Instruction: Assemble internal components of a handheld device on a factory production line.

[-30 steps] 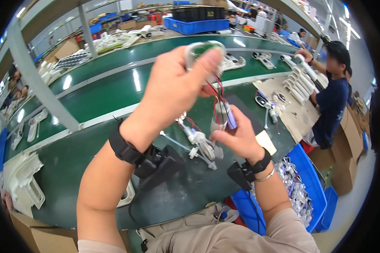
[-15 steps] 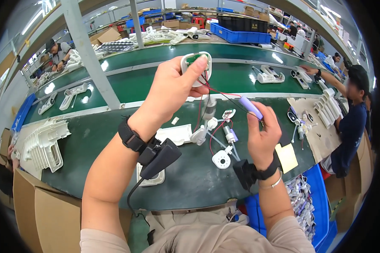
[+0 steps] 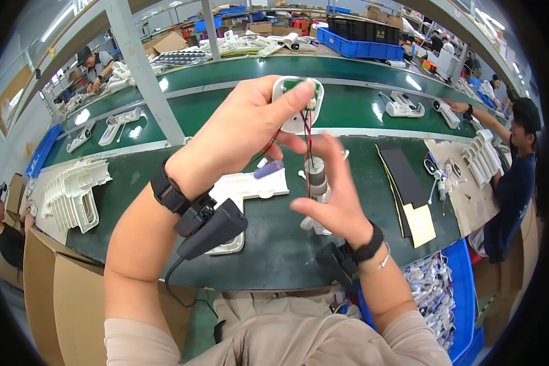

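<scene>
My left hand is raised over the bench, thumb pressed on a small white plastic housing with a green circuit board inside. Red and black wires run down from the housing. Below my left hand dangles a purple cylindrical battery, over an open white plastic shell on the bench. Thumb and fingers apart, my right hand is beside a grey cylindrical motor; white parts below the motor are partly hidden by the hand.
Nested white shells stand at the left. A black sheet and yellow paper lie at right, near a blue bin of small parts. Beyond runs a green conveyor; a co-worker reaches over it.
My right hand has let go of the battery and moved left and inward. The battery now hangs below my left hand. The motor and its attached white parts no longer lie spread out at right.
</scene>
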`<state>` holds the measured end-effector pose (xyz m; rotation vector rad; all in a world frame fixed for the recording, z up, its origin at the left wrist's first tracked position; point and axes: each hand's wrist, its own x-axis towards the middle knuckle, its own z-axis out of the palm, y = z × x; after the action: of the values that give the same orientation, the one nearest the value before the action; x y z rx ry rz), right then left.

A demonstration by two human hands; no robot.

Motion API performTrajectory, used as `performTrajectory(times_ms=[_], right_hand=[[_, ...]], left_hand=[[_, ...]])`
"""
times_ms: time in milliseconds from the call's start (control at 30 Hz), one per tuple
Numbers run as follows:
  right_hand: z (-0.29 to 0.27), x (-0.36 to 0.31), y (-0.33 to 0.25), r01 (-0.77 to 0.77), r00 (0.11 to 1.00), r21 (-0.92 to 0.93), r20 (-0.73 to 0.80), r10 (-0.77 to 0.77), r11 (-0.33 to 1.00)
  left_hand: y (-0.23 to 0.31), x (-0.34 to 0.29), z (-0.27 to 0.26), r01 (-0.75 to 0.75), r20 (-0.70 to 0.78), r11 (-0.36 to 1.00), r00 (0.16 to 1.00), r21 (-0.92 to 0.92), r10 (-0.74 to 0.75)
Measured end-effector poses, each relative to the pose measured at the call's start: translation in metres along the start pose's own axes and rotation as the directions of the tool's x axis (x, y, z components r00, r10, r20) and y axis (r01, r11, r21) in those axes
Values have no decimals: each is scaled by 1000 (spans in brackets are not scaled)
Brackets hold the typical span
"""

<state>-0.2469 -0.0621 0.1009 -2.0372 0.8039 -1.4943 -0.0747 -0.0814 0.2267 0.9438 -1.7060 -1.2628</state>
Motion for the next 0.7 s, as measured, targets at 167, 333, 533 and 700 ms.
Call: performTrajectory(times_ms=[167,333,533,700], right_hand=[[-3,3,-4,-536,844,325,248,476,779],[10,2,-24,-689,723,650,643,253,320],[53,15,-26,-450,890,699,302,341,555],[44,12,-29,-156,988,20,-16,156,988]], left_hand=[[5,-3,-26,-105,106,803,993,586,52],[-9,9,-33,-226,147,786,974,575,173],[-8,-13,-15,-520,-63,769,812,371,580],[-58,-76,-50,-407,-237,913,888,-4,394]])
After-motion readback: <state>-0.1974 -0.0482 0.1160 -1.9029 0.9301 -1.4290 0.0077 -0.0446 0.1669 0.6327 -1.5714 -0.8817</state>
